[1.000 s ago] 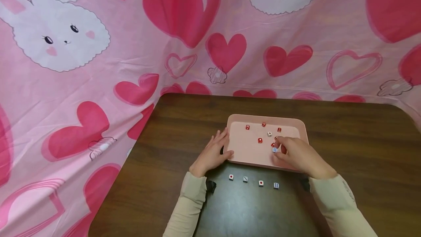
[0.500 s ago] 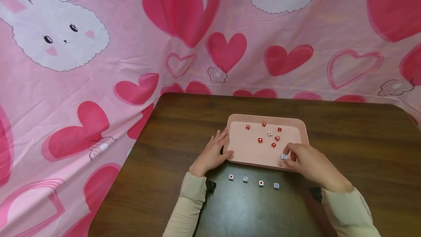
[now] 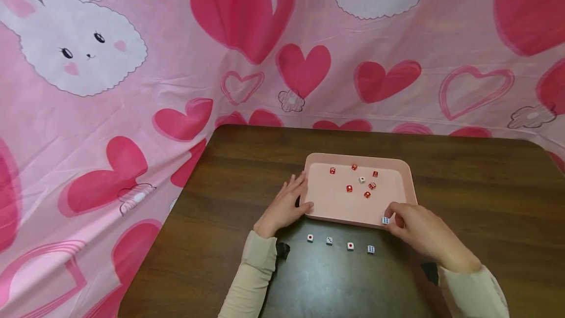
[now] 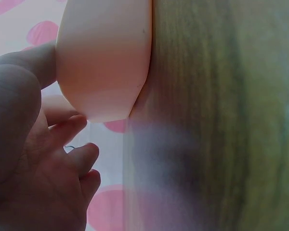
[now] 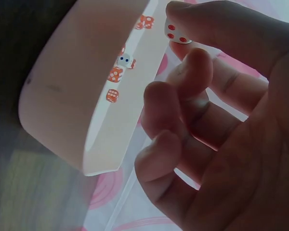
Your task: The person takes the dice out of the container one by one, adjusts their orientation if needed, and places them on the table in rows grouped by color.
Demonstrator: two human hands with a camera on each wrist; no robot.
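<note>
From my distance I see my right hand [image 3: 425, 232] pinching a white die [image 3: 386, 220] between thumb and forefinger, near the tray's [image 3: 333, 205] close right corner; its other fingers bend loosely. My left hand [image 3: 282, 210] rests fingers extended along the tray's left side, thumb at the corner.

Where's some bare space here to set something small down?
On the table: left of the left hand, right of the right hand, and beyond the tray. In the tray: the near-left part, between the left hand and red dice. Crowded: around the tray's white die, and the row of four white dice in front.
</note>
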